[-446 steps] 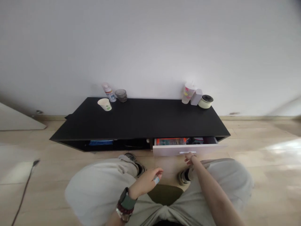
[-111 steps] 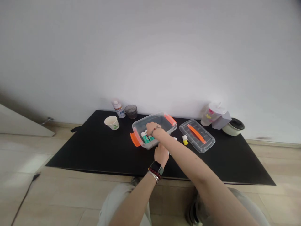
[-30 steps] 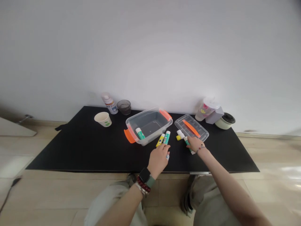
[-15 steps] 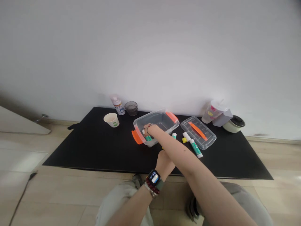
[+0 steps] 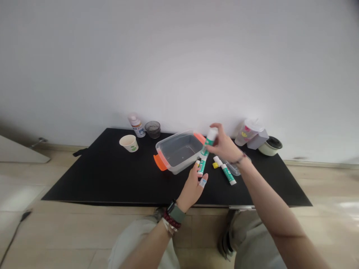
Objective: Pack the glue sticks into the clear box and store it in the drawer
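My right hand [image 5: 223, 145] grips a green-and-white glue stick [image 5: 208, 145] in its fingers, tilted, above the right end of the clear plastic box. Just below it, my left hand [image 5: 193, 185] is closed on another glue stick [image 5: 201, 167], with a small yellow piece showing beside it. The lower end of the upper stick comes close to the top of the lower one; I cannot tell if they touch. The clear box [image 5: 176, 171] with orange latches stands open to the left. Right of my left hand lie a glue stick [image 5: 229, 175], a white piece [image 5: 217, 160] and a yellow one [image 5: 215, 165].
The clear lid [image 5: 236, 170] lies partly under my right forearm. A paper cup [image 5: 129, 143], a spray bottle [image 5: 137, 126] and a dark glass bowl [image 5: 153, 130] stand at the left. A lidded plastic cup [image 5: 248, 132] and a pale pot [image 5: 269, 146] stand at the right.
My right hand has come out of the box with a glue stick and moved right, above my left hand. My left hand and its glue stick now show clear of the right arm.
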The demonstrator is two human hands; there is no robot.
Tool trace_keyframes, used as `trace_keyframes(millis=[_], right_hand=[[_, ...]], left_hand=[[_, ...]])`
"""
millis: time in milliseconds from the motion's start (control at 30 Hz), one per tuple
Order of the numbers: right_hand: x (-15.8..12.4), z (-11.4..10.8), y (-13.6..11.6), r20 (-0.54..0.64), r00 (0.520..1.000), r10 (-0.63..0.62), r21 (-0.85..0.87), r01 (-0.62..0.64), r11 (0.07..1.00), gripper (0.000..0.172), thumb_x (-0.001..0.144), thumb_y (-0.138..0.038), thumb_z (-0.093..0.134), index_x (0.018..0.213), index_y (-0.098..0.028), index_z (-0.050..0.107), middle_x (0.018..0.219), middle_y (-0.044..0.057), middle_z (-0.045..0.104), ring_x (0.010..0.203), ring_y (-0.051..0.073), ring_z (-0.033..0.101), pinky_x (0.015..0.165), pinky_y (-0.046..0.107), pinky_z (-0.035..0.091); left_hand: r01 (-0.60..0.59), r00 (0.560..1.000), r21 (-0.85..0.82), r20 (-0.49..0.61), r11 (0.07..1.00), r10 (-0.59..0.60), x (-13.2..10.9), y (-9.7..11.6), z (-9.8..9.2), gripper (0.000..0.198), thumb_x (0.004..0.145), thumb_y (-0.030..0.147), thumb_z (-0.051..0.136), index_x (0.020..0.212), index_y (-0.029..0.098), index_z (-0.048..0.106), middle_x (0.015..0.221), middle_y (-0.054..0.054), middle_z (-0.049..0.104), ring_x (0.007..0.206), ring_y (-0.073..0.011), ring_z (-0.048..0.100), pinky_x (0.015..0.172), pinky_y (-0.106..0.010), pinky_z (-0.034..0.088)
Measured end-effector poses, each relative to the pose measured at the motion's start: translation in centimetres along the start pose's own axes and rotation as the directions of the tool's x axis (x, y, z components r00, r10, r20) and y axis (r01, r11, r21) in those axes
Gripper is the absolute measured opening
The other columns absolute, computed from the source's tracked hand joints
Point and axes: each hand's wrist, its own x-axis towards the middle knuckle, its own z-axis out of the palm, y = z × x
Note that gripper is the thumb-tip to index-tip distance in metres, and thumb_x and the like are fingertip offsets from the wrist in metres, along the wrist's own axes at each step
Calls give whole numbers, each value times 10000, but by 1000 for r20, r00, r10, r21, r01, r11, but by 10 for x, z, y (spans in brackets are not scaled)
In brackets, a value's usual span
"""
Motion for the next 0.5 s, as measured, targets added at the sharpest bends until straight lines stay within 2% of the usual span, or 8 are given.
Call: trace_keyframes(millis=[33, 100, 167, 200, 233, 333, 400, 500], right_hand=[[-18, -2, 14, 24, 1000, 12, 87, -14, 996, 622, 778, -239, 676, 1319, -202, 372, 706, -65, 582, 610, 133, 597, 614, 260, 498], [-52, 6, 41, 122, 991, 56, 249, -85, 965, 500, 779, -291, 667, 1212, -231, 423, 722, -59, 574, 598, 129, 596, 566, 242, 487], [-77, 27, 62, 203, 971, 129, 356, -196, 913, 333, 836, -401, 616, 1080, -237, 461, 736, -41, 578, 604, 135, 600, 542, 244, 482], [-85, 38, 69, 209, 962, 176, 348, -241, 906, 255, 880, -452, 553, 987, -233, 479, 714, -34, 569, 591, 135, 589, 534, 244, 468], [-91, 48, 73, 191, 958, 215, 292, -265, 919, 254, 909, -481, 505, 896, -228, 489, 679, -31, 550, 583, 134, 574, 539, 243, 450], [-93, 64, 76, 124, 956, 266, 5, -269, 963, 366, 948, -447, 464, 672, -206, 470, 586, -27, 477, 576, 119, 513, 576, 232, 372], [-91, 66, 75, 126, 954, 271, -86, -262, 961, 374, 942, -349, 474, 604, -193, 445, 570, -31, 458, 575, 103, 475, 582, 223, 329], [-87, 60, 76, 152, 958, 244, -27, -242, 970, 343, 909, -248, 461, 573, -189, 431, 554, -48, 446, 560, 90, 442, 561, 205, 310]], left_hand=[[-13, 1000, -89, 14, 996, 14, 0, 1, 2, 668, 931, 425, 495, 1494, 182, 229, 1418, -195, 447, 1163, -245, 574, 912, -370, 509], [4, 992, -221, 126, 975, 24, -2, 2, 9, 673, 917, 461, 521, 1472, 199, 244, 1391, -187, 466, 1170, -246, 566, 867, -353, 525], [93, 961, -249, 274, 964, -22, -6, 3, 18, 617, 916, 509, 509, 1417, 209, 310, 1213, -145, 578, 968, -208, 636, 720, -310, 539], [145, 942, -227, 331, 963, -64, -8, 2, 23, 572, 921, 538, 483, 1370, 206, 358, 1081, -106, 617, 824, -175, 639, 634, -280, 517], [192, 923, -195, 370, 962, -110, -11, 0, 28, 531, 925, 567, 453, 1305, 198, 409, 948, -62, 624, 694, -143, 607, 564, -253, 476], [296, 889, -171, 409, 940, -205, -18, -4, 42, 484, 909, 639, 410, 1051, 183, 488, 693, 33, 530, 508, -86, 465, 479, -217, 363], [370, 868, -234, 431, 899, -245, -19, -4, 48, 487, 884, 674, 416, 953, 194, 460, 644, 61, 479, 471, -71, 410, 456, -206, 318], [470, 833, -350, 479, 810, -276, -20, 5, 47, 495, 850, 697, 458, 918, 208, 417, 652, 74, 447, 455, -52, 362, 435, -181, 259]])
